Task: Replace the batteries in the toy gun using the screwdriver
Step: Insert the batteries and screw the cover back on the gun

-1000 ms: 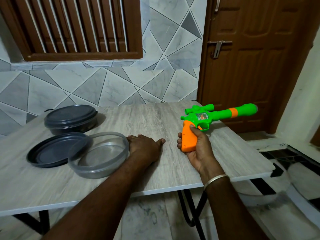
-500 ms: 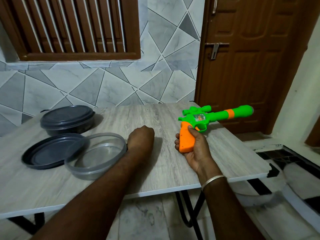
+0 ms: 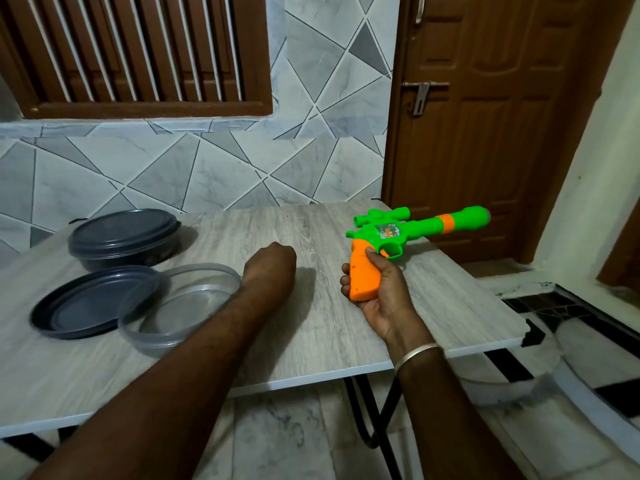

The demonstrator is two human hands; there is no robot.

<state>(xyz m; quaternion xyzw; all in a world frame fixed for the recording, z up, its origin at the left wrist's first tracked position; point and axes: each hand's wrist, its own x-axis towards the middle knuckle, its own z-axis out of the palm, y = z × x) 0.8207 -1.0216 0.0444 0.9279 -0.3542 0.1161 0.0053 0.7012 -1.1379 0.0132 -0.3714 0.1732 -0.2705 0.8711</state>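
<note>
Gripping toy gun (image 3: pixel 426 227) by orange handle in right hand (image 3: pixel 381 299), near table (image 3: pixel 329 334) right edge. Left hand (image 3: pixel 270 268) mid-table: fingers hidden behind knuckles, cannot tell open or closed.

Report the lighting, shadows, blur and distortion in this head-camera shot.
Head view: dim, even indoor light, no harsh glare; the left hand throws a soft shadow rightward on the table; the toy gun in the right hand is sharp; near forearms look soft; the wide lens makes the door lean.
</note>
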